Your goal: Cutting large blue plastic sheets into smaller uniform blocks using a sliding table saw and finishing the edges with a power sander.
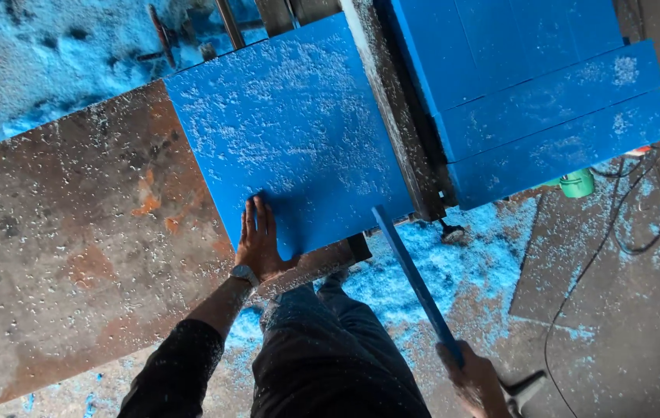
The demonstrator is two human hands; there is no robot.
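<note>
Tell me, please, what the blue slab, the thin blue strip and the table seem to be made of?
Blue slab: probably rigid foam or plastic, matte, dusted with pale crumbs.
Strip, in the right hand: seemingly the same blue stuff, cut thin.
Table: likely steel, dull, with orange rust patches.
The left hand lies flat on the slab.

Slab under left hand (258, 241): the blue slab (291, 131) looked like matt rigid foam or plastic, dusted with pale shavings.
Strip in right hand (475, 379): the thin blue strip (411, 275) was smooth and matt.
Desk left of hand: the desk (66, 248) was bare metal, rusty, dull and rough.
Wrist: the watch (245, 272) had a metallic sheen.
Floor: the floor (608, 310) was grey, littered with blue dust.
</note>
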